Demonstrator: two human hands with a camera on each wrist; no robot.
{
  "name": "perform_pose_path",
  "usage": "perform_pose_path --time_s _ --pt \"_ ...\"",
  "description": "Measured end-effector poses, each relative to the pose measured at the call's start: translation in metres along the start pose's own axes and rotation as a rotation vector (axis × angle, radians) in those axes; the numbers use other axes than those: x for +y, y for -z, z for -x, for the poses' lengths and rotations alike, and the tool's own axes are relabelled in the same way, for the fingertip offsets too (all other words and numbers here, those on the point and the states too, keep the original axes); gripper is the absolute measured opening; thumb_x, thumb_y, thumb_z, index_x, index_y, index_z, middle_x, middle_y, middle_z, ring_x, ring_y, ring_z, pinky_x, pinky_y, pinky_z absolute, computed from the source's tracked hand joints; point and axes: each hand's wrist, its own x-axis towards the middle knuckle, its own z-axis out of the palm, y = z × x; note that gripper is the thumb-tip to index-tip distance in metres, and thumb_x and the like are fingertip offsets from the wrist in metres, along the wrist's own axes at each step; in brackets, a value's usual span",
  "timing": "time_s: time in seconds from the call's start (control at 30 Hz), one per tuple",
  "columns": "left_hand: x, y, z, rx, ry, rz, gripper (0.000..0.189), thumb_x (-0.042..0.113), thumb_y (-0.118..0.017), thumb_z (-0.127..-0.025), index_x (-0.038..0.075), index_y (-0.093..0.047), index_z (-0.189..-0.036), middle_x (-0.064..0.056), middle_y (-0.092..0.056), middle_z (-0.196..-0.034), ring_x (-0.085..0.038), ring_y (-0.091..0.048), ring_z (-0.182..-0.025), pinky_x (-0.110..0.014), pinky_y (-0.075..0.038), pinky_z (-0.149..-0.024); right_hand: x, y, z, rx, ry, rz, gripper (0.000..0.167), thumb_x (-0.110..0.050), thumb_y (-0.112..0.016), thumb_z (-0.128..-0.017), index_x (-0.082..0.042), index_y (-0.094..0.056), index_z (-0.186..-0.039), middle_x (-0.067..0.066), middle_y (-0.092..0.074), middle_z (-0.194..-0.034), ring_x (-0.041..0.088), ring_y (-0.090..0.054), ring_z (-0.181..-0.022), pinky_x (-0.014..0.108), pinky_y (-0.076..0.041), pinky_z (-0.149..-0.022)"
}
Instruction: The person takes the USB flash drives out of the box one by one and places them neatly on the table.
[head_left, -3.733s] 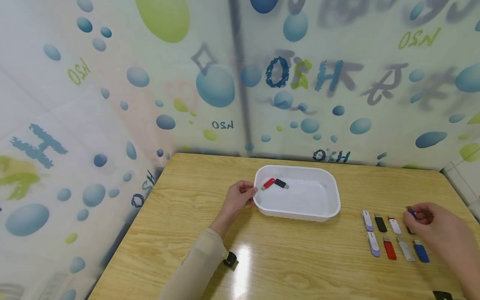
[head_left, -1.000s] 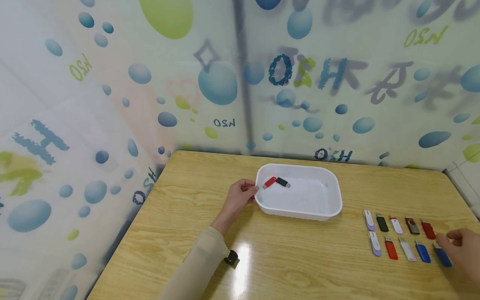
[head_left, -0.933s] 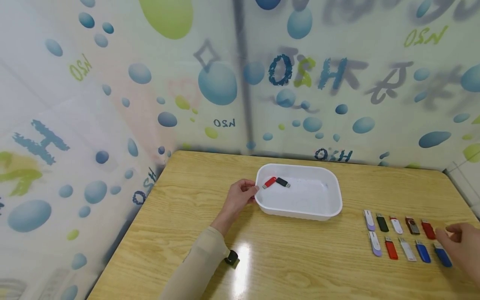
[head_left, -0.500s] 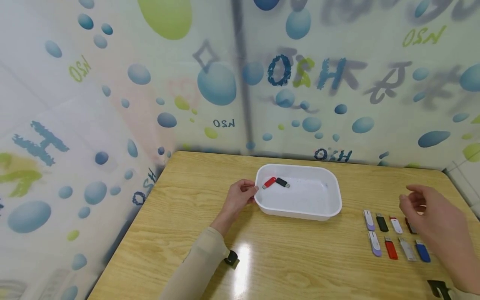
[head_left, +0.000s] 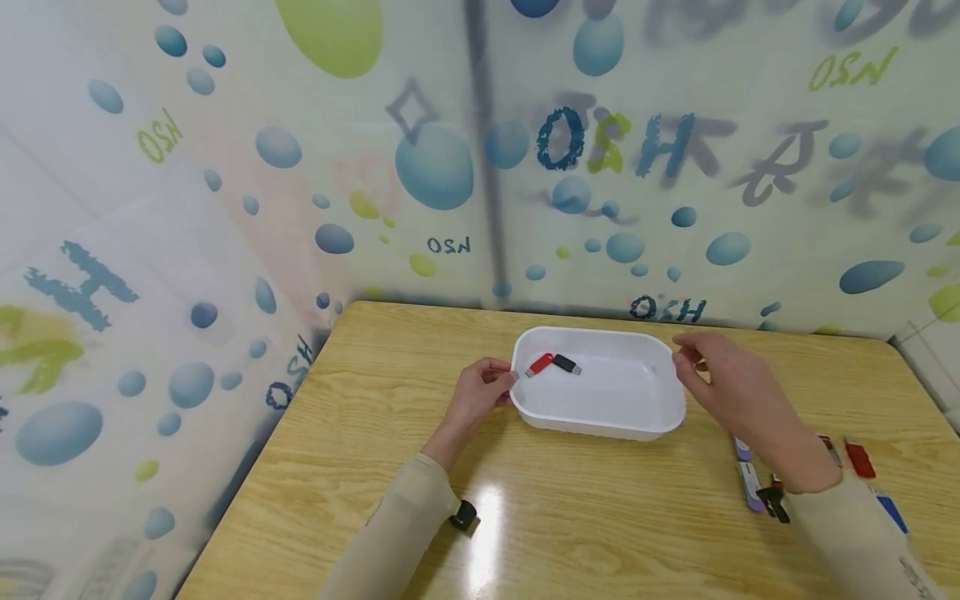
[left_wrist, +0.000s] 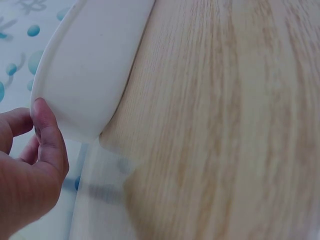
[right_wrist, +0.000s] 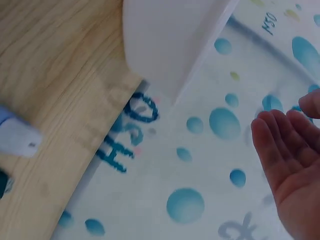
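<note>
My left hand (head_left: 482, 387) pinches the left rim of a white plastic tray (head_left: 600, 431); in the left wrist view the thumb and fingers of that hand (left_wrist: 37, 165) close on the rim. Inside the tray lie a red USB stick (head_left: 539, 365) and a black USB stick (head_left: 564, 364). My right hand (head_left: 727, 383) is at the tray's right rim. Nothing shows between the loosely bent fingers of the right hand (right_wrist: 292, 160) in its wrist view, and the thumb stands apart from them.
Right of the tray, USB sticks lie in two rows, partly hidden under my right forearm. Visible are a white and purple stick (head_left: 750, 486), a red stick (head_left: 859, 458) and a blue stick (head_left: 892, 511). A patterned curtain (head_left: 600, 208) hangs behind the wooden table (head_left: 390, 375).
My right hand, earlier holding a dark USB stick in the back row, was later beside the rightmost sticks and has moved left to the tray. The left hand keeps its place.
</note>
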Motion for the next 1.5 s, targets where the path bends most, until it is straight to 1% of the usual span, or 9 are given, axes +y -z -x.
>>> perform_pose_path --time_s 0.13,0.23,0.47,0.8,0.97,1.2,1.27,1.4,1.5 --pt "0.000 0.000 0.000 0.005 0.002 0.002 0.022 0.009 -0.070 -0.099 -0.003 -0.064 -0.117 -0.014 -0.067 -0.101 -0.019 -0.064 -0.081 -0.028 -0.060 -0.071 -0.008 -0.013 -0.020 -0.055 0.148 0.008 0.020 -0.003 -0.065 -0.099 0.003 -0.065 -0.118 0.019 -0.069 -0.111 0.034 -0.068 -0.096 0.053 -0.059 -0.078" --pt "0.001 0.000 0.000 0.004 0.004 0.007 0.021 0.008 -0.069 -0.099 -0.003 -0.064 -0.117 -0.014 -0.067 -0.101 -0.019 -0.064 -0.080 -0.027 -0.059 -0.071 -0.012 -0.022 -0.034 -0.103 0.220 0.015 0.020 -0.004 -0.063 -0.100 0.001 -0.066 -0.118 0.018 -0.070 -0.115 0.035 -0.068 -0.103 0.053 -0.058 -0.086" --pt "0.001 0.000 -0.001 -0.001 -0.009 0.009 0.022 0.008 -0.070 -0.099 -0.004 -0.064 -0.117 -0.014 -0.067 -0.100 -0.020 -0.065 -0.080 -0.030 -0.060 -0.073 -0.013 -0.046 -0.058 -0.222 0.356 0.045 0.031 0.005 -0.070 -0.092 -0.006 -0.070 -0.121 0.011 -0.069 -0.119 0.030 -0.067 -0.108 0.048 -0.058 -0.090" --pt "0.000 0.001 -0.001 0.000 -0.009 -0.002 0.022 0.008 -0.070 -0.099 -0.004 -0.064 -0.116 -0.013 -0.067 -0.099 -0.017 -0.064 -0.078 -0.031 -0.061 -0.074 -0.025 -0.079 -0.080 -0.482 0.317 0.139 0.035 0.003 -0.071 -0.094 -0.012 -0.073 -0.125 0.012 -0.066 -0.135 0.034 -0.062 -0.126 0.054 -0.051 -0.104" --pt "0.000 0.000 -0.001 -0.003 -0.005 -0.002 0.021 0.008 -0.070 -0.098 -0.004 -0.064 -0.116 -0.013 -0.067 -0.099 -0.017 -0.064 -0.078 -0.031 -0.061 -0.074 -0.029 -0.091 -0.088 -0.559 0.305 0.109 0.036 0.003 -0.066 -0.097 -0.012 -0.073 -0.129 0.011 -0.065 -0.139 0.032 -0.059 -0.131 0.050 -0.048 -0.109" --pt "0.000 -0.002 -0.001 -0.014 0.009 -0.008 0.023 0.009 -0.070 -0.099 -0.003 -0.064 -0.118 -0.014 -0.067 -0.103 -0.017 -0.064 -0.077 -0.027 -0.060 -0.071 -0.028 -0.104 -0.088 -0.718 0.063 -0.098 0.037 -0.017 -0.053 -0.109 -0.011 -0.062 -0.144 0.011 -0.056 -0.151 0.034 -0.046 -0.143 0.054 -0.034 -0.119" --pt "0.000 -0.002 -0.001 -0.017 -0.002 0.001 0.023 0.008 -0.070 -0.099 -0.004 -0.063 -0.117 -0.016 -0.067 -0.103 -0.017 -0.064 -0.076 -0.025 -0.059 -0.070 -0.027 -0.106 -0.086 -0.722 0.080 -0.095 0.039 -0.017 -0.051 -0.109 -0.009 -0.059 -0.146 0.012 -0.054 -0.152 0.034 -0.045 -0.144 0.054 -0.034 -0.119" --pt "0.000 -0.001 0.001 -0.022 -0.019 0.008 0.022 0.008 -0.069 -0.099 -0.004 -0.063 -0.117 -0.018 -0.067 -0.103 -0.016 -0.064 -0.075 -0.023 -0.059 -0.068 -0.026 -0.105 -0.082 -0.696 0.181 -0.021 0.037 -0.008 -0.051 -0.108 -0.004 -0.060 -0.144 0.015 -0.055 -0.150 0.035 -0.047 -0.142 0.052 -0.037 -0.117" --pt "0.000 0.000 0.001 -0.019 -0.023 0.014 0.021 0.007 -0.069 -0.099 -0.005 -0.064 -0.116 -0.017 -0.067 -0.100 -0.016 -0.064 -0.075 -0.024 -0.059 -0.068 -0.026 -0.104 -0.080 -0.670 0.236 0.040 0.034 -0.004 -0.053 -0.106 -0.001 -0.064 -0.137 0.017 -0.061 -0.142 0.035 -0.055 -0.134 0.050 -0.043 -0.113"
